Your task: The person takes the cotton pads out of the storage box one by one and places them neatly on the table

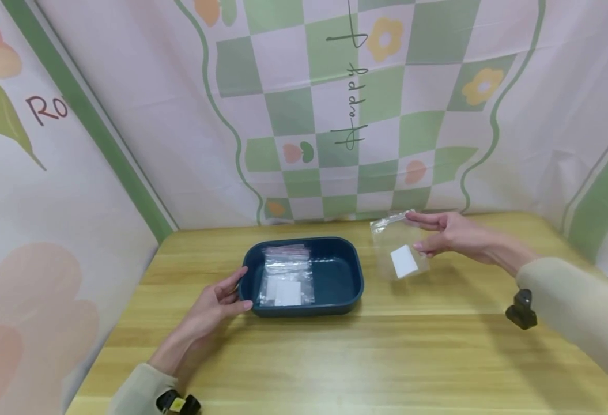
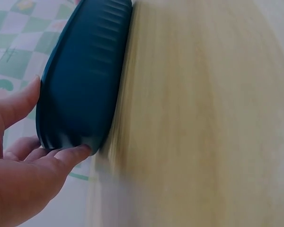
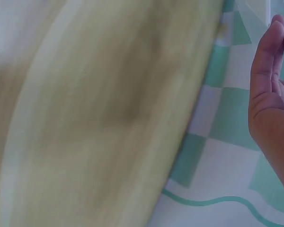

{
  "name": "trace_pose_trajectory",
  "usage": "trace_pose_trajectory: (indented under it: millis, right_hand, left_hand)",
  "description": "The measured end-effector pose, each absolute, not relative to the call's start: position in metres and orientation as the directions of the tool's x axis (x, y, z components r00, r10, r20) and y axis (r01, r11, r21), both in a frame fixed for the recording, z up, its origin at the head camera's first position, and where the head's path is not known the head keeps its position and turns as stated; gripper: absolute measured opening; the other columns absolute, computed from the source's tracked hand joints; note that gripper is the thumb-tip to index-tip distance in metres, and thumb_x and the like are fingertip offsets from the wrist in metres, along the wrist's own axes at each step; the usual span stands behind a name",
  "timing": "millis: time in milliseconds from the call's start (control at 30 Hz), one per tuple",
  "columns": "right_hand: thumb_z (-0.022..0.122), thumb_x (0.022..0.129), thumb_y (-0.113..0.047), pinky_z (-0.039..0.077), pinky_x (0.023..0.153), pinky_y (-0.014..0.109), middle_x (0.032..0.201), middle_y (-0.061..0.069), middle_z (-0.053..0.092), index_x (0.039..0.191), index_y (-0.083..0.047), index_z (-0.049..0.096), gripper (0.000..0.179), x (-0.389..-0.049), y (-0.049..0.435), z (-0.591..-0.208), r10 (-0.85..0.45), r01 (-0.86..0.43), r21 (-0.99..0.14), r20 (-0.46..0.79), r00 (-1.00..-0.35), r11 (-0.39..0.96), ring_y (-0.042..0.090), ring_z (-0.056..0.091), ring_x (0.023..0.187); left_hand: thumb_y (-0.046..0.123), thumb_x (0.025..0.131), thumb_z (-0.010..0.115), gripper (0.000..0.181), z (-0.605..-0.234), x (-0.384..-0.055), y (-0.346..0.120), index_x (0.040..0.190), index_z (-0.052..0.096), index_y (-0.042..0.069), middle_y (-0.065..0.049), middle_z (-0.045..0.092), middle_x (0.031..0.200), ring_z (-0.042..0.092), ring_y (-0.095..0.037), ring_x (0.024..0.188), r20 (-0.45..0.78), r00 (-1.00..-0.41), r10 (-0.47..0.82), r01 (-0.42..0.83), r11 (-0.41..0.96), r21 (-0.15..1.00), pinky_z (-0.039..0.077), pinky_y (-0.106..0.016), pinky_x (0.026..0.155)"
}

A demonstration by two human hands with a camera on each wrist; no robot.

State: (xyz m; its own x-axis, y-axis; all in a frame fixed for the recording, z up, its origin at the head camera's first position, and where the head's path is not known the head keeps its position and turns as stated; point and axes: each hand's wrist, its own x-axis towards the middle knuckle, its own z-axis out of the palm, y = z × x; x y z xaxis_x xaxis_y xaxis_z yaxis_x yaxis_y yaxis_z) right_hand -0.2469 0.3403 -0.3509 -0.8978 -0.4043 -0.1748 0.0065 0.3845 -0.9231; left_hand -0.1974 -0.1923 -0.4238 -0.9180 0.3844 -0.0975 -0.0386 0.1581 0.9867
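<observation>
A dark blue tray [image 1: 337, 282] with rounded corners sits on the wooden table. My left hand [image 1: 215, 305] grips its left end, thumb at the near corner and fingers at the far side. In the left wrist view, that hand [image 2: 31, 182] holds the end of the tray [image 2: 80, 80]. Several clear zip-lock bags [image 1: 288, 276] lie stacked in the tray's left half, white pieces showing inside. To the right of the tray, my right hand [image 1: 451, 233] pinches another clear zip-lock bag [image 1: 388, 242] by its right side, above the table. A white rectangular piece [image 1: 404, 261] shows in it.
The wooden table [image 1: 324, 357] extends in front of the tray and to both sides. Behind it hangs a green-and-white checked cloth [image 1: 335, 150] with flowers, close to the table's back edge. A printed cloth wall [image 1: 55, 219] borders the left side.
</observation>
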Motion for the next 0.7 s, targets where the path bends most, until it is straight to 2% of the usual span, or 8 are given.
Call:
trace_pose_trajectory:
  millis: [200,300,367,467,533,600,700]
  right_hand:
    - [0.078,0.092,-0.004,0.063,0.087,0.036,0.171,0.019,0.019,0.164,0.004,0.017,0.095,-0.254,0.348,-0.371,-0.401,0.046,-0.921,-0.213,-0.891,0.388,0.019,0.072,0.095]
    - [0.080,0.089,-0.004,0.064,0.083,0.037,0.170,0.021,0.021,0.164,0.004,0.018,0.098,-0.257,0.351,-0.379,-0.391,0.055,-0.909,-0.232,-0.891,0.413,0.025,0.073,0.098]
    - [0.081,0.088,-0.005,0.064,0.082,0.037,0.169,0.021,0.023,0.164,0.003,0.019,0.099,-0.258,0.352,-0.382,-0.383,0.047,-0.896,-0.236,-0.893,0.442,0.033,0.068,0.115]
    - [0.083,0.087,-0.007,0.063,0.084,0.037,0.169,0.022,0.024,0.164,0.003,0.022,0.099,-0.259,0.352,-0.387,-0.373,0.022,-0.873,-0.232,-0.898,0.488,0.046,0.051,0.136]
    - [0.082,0.087,-0.007,0.063,0.083,0.037,0.169,0.022,0.025,0.164,0.002,0.023,0.098,-0.259,0.352,-0.390,-0.371,0.006,-0.861,-0.225,-0.901,0.508,0.049,0.045,0.140]
    - [0.082,0.086,-0.005,0.064,0.080,0.037,0.169,0.023,0.025,0.164,0.002,0.024,0.097,-0.259,0.351,-0.393,-0.368,-0.002,-0.856,-0.220,-0.903,0.516,0.046,0.056,0.127]
    - [0.080,0.086,-0.002,0.063,0.072,0.038,0.170,0.022,0.023,0.165,0.000,0.022,0.098,-0.257,0.351,-0.398,-0.365,0.003,-0.857,-0.222,-0.904,0.515,0.033,0.067,0.093]
  left_hand:
    - [0.004,0.097,0.075,0.082,-0.423,-0.199,-0.194,0.165,0.030,0.005,-0.019,0.021,0.171,0.036,-0.040,0.150,-0.087,-0.916,0.392,-0.036,0.136,0.990,0.044,-0.034,0.112]
    - [0.001,0.096,0.074,0.083,-0.424,-0.199,-0.193,0.165,0.029,0.004,-0.020,0.021,0.171,0.034,-0.041,0.150,-0.083,-0.915,0.394,-0.038,0.120,0.992,0.045,-0.033,0.112]
    - [0.000,0.096,0.074,0.083,-0.425,-0.199,-0.193,0.165,0.028,0.004,-0.020,0.021,0.171,0.033,-0.041,0.151,-0.085,-0.915,0.395,-0.042,0.115,0.992,0.045,-0.034,0.111]
    - [-0.001,0.096,0.074,0.084,-0.425,-0.200,-0.193,0.165,0.028,0.004,-0.020,0.021,0.171,0.032,-0.041,0.151,-0.091,-0.915,0.393,-0.051,0.112,0.992,0.044,-0.035,0.112]
    - [-0.002,0.096,0.074,0.084,-0.425,-0.200,-0.193,0.165,0.029,0.004,-0.020,0.021,0.171,0.031,-0.041,0.152,-0.094,-0.916,0.391,-0.055,0.110,0.992,0.044,-0.035,0.112]
    - [-0.003,0.095,0.074,0.084,-0.425,-0.200,-0.192,0.165,0.029,0.004,-0.020,0.021,0.171,0.031,-0.041,0.152,-0.097,-0.916,0.389,-0.061,0.104,0.993,0.044,-0.035,0.112]
    - [-0.002,0.096,0.074,0.083,-0.424,-0.200,-0.193,0.165,0.029,0.004,-0.020,0.020,0.171,0.031,-0.041,0.152,-0.096,-0.915,0.392,-0.059,0.106,0.993,0.044,-0.035,0.112]
